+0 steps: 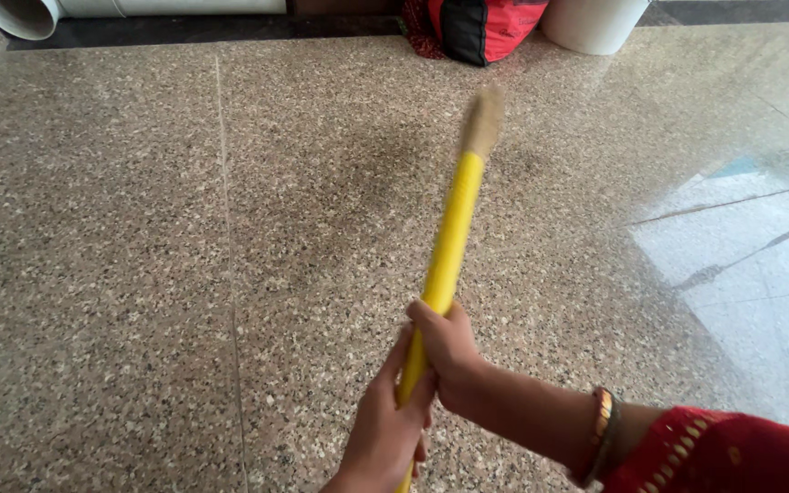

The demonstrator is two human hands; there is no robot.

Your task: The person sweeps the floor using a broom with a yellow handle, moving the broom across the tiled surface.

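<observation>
Over speckled floor (139, 256), both hands grip yellow broom (449, 237), seemingly.

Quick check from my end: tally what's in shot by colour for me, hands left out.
Yellow: 1, the broom handle gripped by the left hand and right hand
White: 2, the pipe and the bucket at the far edge of the floor
Red and black: 1, the bag
Orange: 1, the bangle on the right wrist
Total: 5

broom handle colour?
Plain yellow handle, gripped by both hands; head view, the only one.
</observation>
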